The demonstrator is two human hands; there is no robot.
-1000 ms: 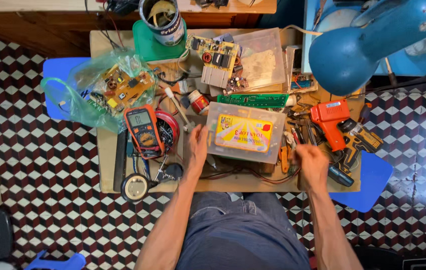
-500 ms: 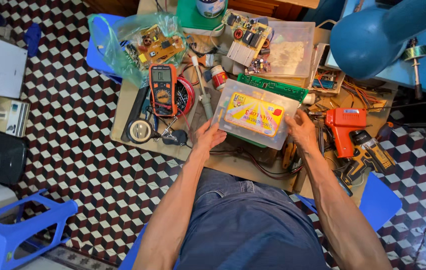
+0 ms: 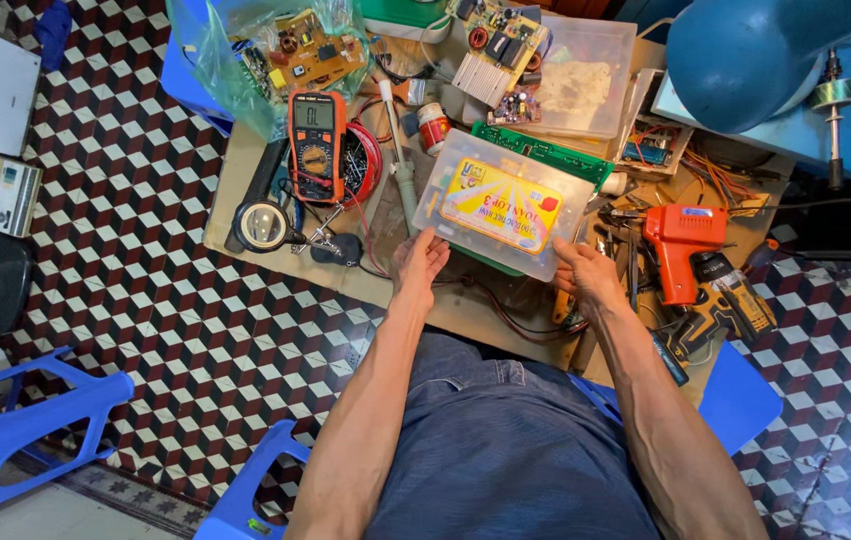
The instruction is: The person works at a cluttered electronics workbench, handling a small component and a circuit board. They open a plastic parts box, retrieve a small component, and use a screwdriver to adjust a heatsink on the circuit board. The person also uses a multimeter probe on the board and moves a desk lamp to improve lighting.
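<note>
Clear plastic rectangular box with a yellow label (image 3: 501, 203) sits near the front of my cluttered wooden worktable (image 3: 245, 170), resting on a green circuit board (image 3: 543, 154). My left hand (image 3: 418, 262) presses flat against its near-left corner, and my right hand (image 3: 585, 275) cups its near-right corner, neither fully clenched. I judge the box could slide or tip, knocking the soldering iron with its pale handle (image 3: 400, 165) just beside it, or snagging loose wires below.

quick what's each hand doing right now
Left hand: open, fingers resting on the near left edge of the clear plastic box.
Right hand: gripping the box's near right corner.
</note>
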